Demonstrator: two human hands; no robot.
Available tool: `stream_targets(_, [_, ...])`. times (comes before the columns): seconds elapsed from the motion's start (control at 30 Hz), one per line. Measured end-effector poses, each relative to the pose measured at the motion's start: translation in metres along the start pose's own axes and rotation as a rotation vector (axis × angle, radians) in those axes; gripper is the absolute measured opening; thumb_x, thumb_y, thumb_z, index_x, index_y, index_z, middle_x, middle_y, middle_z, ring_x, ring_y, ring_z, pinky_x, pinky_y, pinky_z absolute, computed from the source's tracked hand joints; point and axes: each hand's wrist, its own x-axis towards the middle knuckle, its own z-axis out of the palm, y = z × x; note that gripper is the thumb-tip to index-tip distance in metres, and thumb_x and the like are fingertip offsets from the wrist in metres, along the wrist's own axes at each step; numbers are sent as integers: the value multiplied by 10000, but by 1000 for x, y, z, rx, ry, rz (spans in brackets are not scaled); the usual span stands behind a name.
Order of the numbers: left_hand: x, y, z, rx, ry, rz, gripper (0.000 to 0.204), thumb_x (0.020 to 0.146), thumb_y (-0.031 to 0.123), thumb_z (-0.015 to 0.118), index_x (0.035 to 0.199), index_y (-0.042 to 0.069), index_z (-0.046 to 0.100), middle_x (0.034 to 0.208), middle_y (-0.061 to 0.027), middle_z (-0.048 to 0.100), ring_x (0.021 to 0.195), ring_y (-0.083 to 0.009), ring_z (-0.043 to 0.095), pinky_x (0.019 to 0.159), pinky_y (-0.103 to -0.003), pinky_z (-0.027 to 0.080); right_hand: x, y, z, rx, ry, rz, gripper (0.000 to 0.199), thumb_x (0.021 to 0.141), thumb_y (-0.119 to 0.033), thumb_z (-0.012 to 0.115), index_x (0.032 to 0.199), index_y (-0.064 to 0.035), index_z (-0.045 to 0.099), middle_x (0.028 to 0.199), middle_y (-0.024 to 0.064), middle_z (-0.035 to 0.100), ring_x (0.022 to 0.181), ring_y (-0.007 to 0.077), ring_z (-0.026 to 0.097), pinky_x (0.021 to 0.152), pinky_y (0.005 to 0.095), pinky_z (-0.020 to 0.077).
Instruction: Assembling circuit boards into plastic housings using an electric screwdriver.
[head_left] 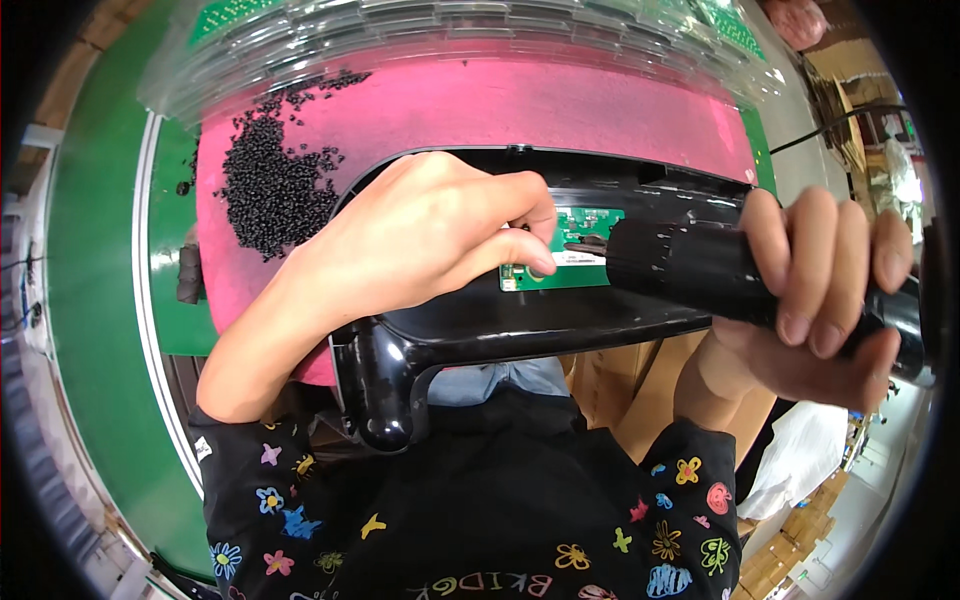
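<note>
On the pink foam mat (480, 105) we have a glossy black moulded plastic housing (500, 325) with a small green circuit board (572, 245) seated inside. Left hand (420, 235) curled, thumb and forefinger pinched down on the board's left edge. Right hand (820, 290) wrapped tight around a black cylindrical electric screwdriver (700, 268), tip on the board. Loose black screws (270, 185) piled upper left; clear plastic trays (450, 30) stacked behind.

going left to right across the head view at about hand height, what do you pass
green work surface → pile of small black pellets on the pink mat → left hand → small green circuit board in the black plastic housing → black electric screwdriver → right hand
</note>
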Motion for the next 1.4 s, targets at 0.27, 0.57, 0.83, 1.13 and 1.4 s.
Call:
stream_targets(0.27, [2,6,-5,-89,142,47,171,804,110,792,860,11,664,689,-39,683,571,-151,653,507,-256,471,1,12,19,109,158,-138,307,780,-141,712,995,-102,495,641,-60,527,632,75,494,713,252,384])
stream_targets(0.57, [2,0,-3,-98,216,124,150,799,92,787,860,9,678,722,-48,705,611,-153,683,535,-251,497,7,11,23,56,193,-187,321,765,-153,730,956,-119,474,625,-78,520,604,59,479,715,238,390])
stream_targets(0.83, [5,0,-7,-38,307,111,113,786,73,790,847,13,717,735,-52,721,614,-148,689,545,-250,512,10,14,21,-34,132,-119,313,793,-198,706,1010,-104,502,649,-73,520,612,64,468,714,247,374])
stream_targets(1.13, [2,-6,-4,131,421,35,124,818,34,752,941,19,743,760,-97,718,602,-163,673,554,-259,516,4,41,19,-399,17,130,331,858,-279,608,1112,-113,477,671,-27,497,601,111,468,649,303,378])
stream_targets(1.4, [1,-1,-5,64,390,-107,137,836,19,738,968,10,706,743,-114,701,611,-186,681,560,-287,526,10,47,14,-423,-24,203,302,873,-261,586,1093,-96,460,662,-15,490,594,122,472,623,306,389])
